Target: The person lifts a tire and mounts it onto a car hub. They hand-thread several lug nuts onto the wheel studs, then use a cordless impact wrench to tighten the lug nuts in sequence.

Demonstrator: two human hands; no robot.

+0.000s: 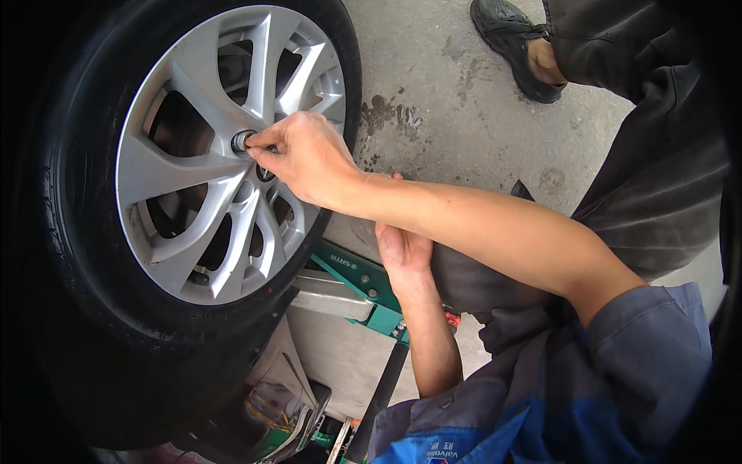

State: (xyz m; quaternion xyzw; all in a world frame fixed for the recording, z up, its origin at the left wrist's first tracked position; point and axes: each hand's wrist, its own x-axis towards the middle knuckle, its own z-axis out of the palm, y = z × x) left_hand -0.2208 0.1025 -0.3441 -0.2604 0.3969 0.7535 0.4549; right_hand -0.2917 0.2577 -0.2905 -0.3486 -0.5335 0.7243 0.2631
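A silver alloy wheel (255, 77) with a black tyre (85, 232) fills the left side. My right hand (297, 151) reaches across to its hub. Thumb and fingers are closed in a pinch on a small round metal wheel nut (240, 142), at a bolt hole beside the dark centre cap (265, 172). Below my right forearm is my left hand (405, 247), palm turned up. Its fingers pass behind that forearm and one fingertip shows beyond it, so they look stretched out. Nothing shows on the visible palm.
A green floor jack (348, 271) with a dark handle (380, 402) stands between the wheel and my left arm. My bent legs and black shoe (514, 50) are at the right. Wet patches mark the concrete floor (433, 93). Assorted items (282, 410) lie at the lower left.
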